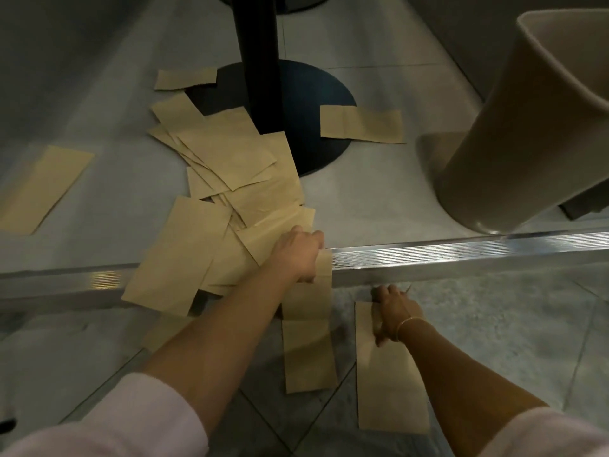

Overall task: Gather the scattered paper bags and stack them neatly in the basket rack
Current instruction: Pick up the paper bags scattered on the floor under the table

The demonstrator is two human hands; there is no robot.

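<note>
You are reaching both arms down to the floor, where the paper bags are lying scattered. The main heap is sitting in the middle of the frame, fanned out and overlapping beside the round black base of a pole, and spilling over the metal strip that is crossing the frame. Loose singles are lying at the far left, at the upper middle, and right of the base.

Your left hand is resting on the lower right edge of the heap, its fingers curling over the top end of a long bag running down toward you; it looks like a grip, though the fingertips are hidden. Your right hand is pinching the top edge of another bag at the lower right, thumb at the side.

These bags are looking flat, thin and very light, so they are likely to slide over each other and bend if you are lifting them by one corner. Taking them by a short edge and squaring several together should be keeping them tidy. The basket rack is not showing anywhere; a pale tub is standing at the upper right.
</note>
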